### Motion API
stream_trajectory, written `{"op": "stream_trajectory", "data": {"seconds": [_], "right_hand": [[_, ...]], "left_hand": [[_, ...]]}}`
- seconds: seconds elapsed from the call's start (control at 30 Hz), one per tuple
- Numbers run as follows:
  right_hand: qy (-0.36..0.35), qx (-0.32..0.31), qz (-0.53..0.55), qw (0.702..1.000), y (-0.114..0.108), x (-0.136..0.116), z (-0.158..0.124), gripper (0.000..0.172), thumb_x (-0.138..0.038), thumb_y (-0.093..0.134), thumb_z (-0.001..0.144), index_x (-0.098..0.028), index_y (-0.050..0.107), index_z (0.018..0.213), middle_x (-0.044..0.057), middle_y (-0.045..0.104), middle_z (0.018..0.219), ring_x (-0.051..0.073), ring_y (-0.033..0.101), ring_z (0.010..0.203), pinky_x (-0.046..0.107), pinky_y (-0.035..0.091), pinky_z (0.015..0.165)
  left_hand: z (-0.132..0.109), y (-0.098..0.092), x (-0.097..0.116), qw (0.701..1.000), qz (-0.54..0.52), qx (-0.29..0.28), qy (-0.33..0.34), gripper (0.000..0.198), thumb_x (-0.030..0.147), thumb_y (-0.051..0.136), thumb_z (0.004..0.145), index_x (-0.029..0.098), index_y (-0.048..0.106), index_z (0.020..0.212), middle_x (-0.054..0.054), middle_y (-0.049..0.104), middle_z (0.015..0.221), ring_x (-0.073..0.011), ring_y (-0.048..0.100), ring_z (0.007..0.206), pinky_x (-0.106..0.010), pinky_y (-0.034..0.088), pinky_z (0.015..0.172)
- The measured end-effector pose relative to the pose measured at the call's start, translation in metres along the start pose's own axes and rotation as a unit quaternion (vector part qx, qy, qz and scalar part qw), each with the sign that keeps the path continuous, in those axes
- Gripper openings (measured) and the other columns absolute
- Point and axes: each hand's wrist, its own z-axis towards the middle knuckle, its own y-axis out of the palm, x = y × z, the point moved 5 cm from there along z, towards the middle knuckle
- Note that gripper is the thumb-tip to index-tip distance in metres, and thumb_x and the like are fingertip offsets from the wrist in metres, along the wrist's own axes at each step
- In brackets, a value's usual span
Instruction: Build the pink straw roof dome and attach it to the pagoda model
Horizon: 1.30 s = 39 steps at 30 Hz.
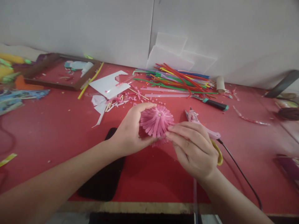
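A round pink fringed flower (157, 121) made of cut strips is held above the red table (58, 130). My left hand (130, 130) is curled around its left side and underside. My right hand (193, 147) touches the flower's right edge with its fingertips pressed together on the strips. A pink glue gun (195, 119) lies just behind my right hand, its black cord (243, 175) trailing to the right.
A black phone (105, 174) lies under my left forearm. Coloured straws (177, 79), a screwdriver-like tool (213, 103), white paper scraps (109, 84), pink offcuts, a wooden frame (53, 71) and white foam sheets (170, 56) sit behind. A wall is close behind.
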Motion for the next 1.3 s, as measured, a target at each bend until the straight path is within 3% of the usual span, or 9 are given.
{"op": "stream_trajectory", "data": {"seconds": [0.4,0.57,0.77,0.9,1.13,1.3], "right_hand": [[0.025,-0.005,0.014,1.0,0.006,0.004,-0.002,0.025,0.003,0.063,0.082,-0.017,0.072,0.094,0.008,0.069,0.097,0.022,0.064,0.094,0.042,0.056,0.082],[0.03,-0.009,0.009,0.999,0.007,0.005,-0.002,0.023,0.002,0.063,0.083,-0.017,0.071,0.093,0.009,0.068,0.096,0.022,0.063,0.095,0.043,0.055,0.083],[0.035,-0.013,0.006,0.999,0.008,0.006,-0.003,0.024,0.0,0.061,0.085,-0.021,0.071,0.095,0.007,0.068,0.098,0.021,0.063,0.095,0.042,0.055,0.083],[0.024,-0.009,0.005,1.0,0.008,0.005,-0.003,0.023,0.001,0.063,0.084,-0.018,0.071,0.094,0.008,0.068,0.097,0.022,0.062,0.096,0.042,0.055,0.084],[0.025,-0.008,-0.006,1.0,0.009,0.006,-0.004,0.026,0.001,0.06,0.085,-0.02,0.07,0.095,0.007,0.068,0.099,0.021,0.062,0.097,0.043,0.055,0.085],[0.033,0.001,-0.004,0.999,0.008,0.005,-0.005,0.024,0.0,0.06,0.085,-0.021,0.07,0.093,0.006,0.067,0.1,0.021,0.062,0.097,0.043,0.055,0.085]], "left_hand": [[-0.001,0.0,-0.001,1.0,0.014,0.002,0.001,0.081,0.048,0.085,0.07,0.016,0.046,0.133,-0.017,0.06,0.125,-0.0308,0.062,0.116,-0.044,0.053,0.098],[0.003,-0.003,0.005,0.997,0.062,0.019,0.049,0.082,0.051,0.086,0.067,0.015,0.049,0.131,-0.017,0.063,0.122,-0.0322,0.058,0.116,-0.049,0.048,0.102],[0.004,-0.002,0.007,0.997,0.049,0.011,0.051,0.076,0.052,0.082,0.072,0.014,0.051,0.13,-0.016,0.066,0.12,-0.0287,0.062,0.111,-0.045,0.051,0.098],[0.003,-0.003,0.011,0.991,0.084,0.033,0.1,0.073,0.05,0.082,0.073,0.015,0.05,0.129,-0.017,0.068,0.121,-0.0308,0.058,0.117,-0.049,0.049,0.102],[0.0,-0.002,0.022,0.964,0.184,0.011,0.19,0.038,0.039,0.076,0.083,0.024,0.06,0.113,-0.015,0.065,0.123,-0.0283,0.06,0.112,-0.05,0.052,0.098],[-0.002,-0.003,0.024,0.955,0.207,0.018,0.212,0.036,0.035,0.078,0.081,0.023,0.064,0.111,-0.016,0.065,0.121,-0.0284,0.061,0.109,-0.047,0.054,0.094]]}}
